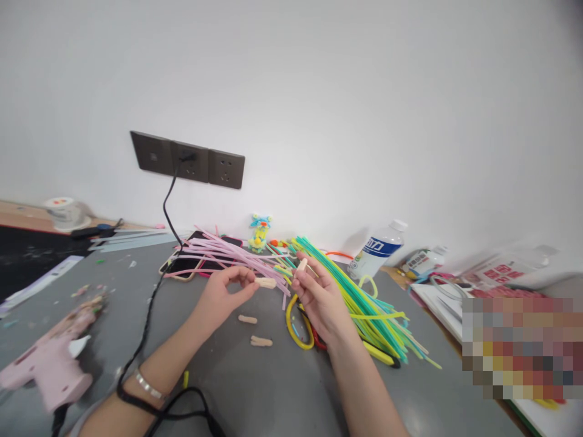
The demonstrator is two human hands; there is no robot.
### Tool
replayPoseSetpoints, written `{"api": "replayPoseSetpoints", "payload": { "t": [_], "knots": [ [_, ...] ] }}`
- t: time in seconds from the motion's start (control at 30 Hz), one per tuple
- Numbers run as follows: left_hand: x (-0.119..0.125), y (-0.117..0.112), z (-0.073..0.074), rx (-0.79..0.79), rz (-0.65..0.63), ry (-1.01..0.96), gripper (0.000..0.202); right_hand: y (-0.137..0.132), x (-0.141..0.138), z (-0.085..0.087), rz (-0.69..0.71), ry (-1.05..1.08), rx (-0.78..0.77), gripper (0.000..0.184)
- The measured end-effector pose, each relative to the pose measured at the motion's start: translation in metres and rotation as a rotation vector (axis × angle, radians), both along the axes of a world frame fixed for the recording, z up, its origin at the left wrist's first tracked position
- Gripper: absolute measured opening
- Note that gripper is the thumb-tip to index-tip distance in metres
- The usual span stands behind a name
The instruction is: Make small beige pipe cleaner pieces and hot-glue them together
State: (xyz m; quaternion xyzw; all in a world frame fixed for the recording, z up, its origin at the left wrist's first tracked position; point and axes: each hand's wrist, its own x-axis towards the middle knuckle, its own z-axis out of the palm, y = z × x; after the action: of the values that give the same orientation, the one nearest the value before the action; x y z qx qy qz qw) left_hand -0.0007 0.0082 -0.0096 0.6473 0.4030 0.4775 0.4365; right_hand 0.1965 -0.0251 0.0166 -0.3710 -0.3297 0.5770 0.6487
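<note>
Between the thumb and fingertips of my left hand (228, 297) is a short beige folded piece of pipe cleaner (266, 283), pointing right. My right hand (321, 294), raised a little to the right, pinches another short beige piece (302, 265) upright. A gap separates the two held pieces. On the grey table below them lie a beige piece (248, 319) and a second, split-ended one (261, 342). Pink pipe cleaners (223, 252) spread behind my left hand. A bundle of green and yellow pipe cleaners (364, 297) lies behind and right of my right hand.
At left rests a pink glue gun (50, 358); a black cable (148, 315) crosses my left forearm. A yellow loop (289, 331) lies beside my right wrist. A bottle (378, 249) and a small colourful figure (259, 233) stand by the wall. Phones (184, 264) lie under the pink stems.
</note>
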Motion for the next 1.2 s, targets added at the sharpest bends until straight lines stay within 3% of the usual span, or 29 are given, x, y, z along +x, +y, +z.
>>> {"api": "replayPoseSetpoints", "payload": {
  "t": [0.4,0.6,0.8,1.2],
  "knots": [
    [0.0012,0.0000,0.0017,0.004,0.006,-0.004,0.013,-0.0009,0.0015,0.0048,0.130,0.059,0.010,0.029],
    [0.0012,-0.0002,0.0015,0.004,0.006,-0.004,0.013,-0.0007,0.0007,0.0040,0.034,-0.043,0.008,0.038],
    [0.0019,-0.0008,0.0060,0.004,0.012,-0.011,0.013,0.0002,0.0012,-0.0010,-0.002,-0.098,0.023,0.027],
    [0.0010,-0.0006,0.0009,0.009,-0.003,-0.009,0.012,-0.0002,-0.0028,-0.0012,-0.108,-0.298,0.124,0.024]
  ]
}}
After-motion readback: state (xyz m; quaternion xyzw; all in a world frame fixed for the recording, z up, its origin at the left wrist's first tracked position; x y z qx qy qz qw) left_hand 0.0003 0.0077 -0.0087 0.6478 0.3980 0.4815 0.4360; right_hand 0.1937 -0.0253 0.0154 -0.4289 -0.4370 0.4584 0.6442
